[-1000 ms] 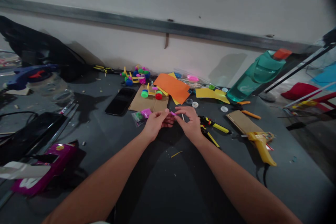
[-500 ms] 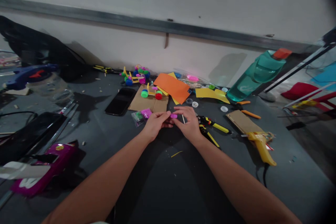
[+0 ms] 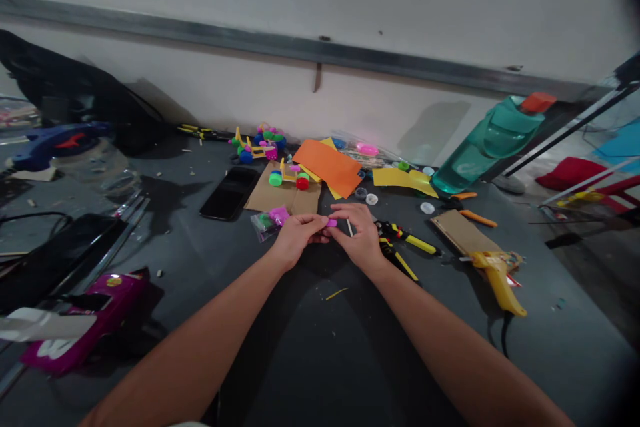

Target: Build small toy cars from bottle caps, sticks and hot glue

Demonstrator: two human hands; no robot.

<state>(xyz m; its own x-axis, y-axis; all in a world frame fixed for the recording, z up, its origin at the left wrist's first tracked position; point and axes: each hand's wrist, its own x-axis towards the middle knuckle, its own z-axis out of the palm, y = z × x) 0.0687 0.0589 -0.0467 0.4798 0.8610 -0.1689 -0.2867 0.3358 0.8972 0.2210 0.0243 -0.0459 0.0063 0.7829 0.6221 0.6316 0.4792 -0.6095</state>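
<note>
A small purple piece that looks like modelling clay (image 3: 332, 222) is between my two hands, above the dark table. My left hand (image 3: 299, 237) pinches it between thumb and fingertips. From the other side, my right hand (image 3: 363, 240) reaches round it, thumb below and curled fingers above, the fingertips at its right edge. Close by the right thumb is a thin white stick (image 3: 349, 227); whether the hand touches it I cannot tell. Left of my left hand lies a clear bag (image 3: 263, 227) with green and purple lumps.
Beyond my hands, a small wheeled model (image 3: 289, 177) stands on cardboard (image 3: 260, 195), near orange paper (image 3: 327, 165). A phone (image 3: 230, 193) lies left. Yellow-black pliers (image 3: 400, 247), a yellow glue gun (image 3: 497, 280) and a teal bottle (image 3: 483, 147) are right.
The purple piece shows less now, more covered by my left fingertips, which have shifted slightly to the right. My right hand has barely moved.
</note>
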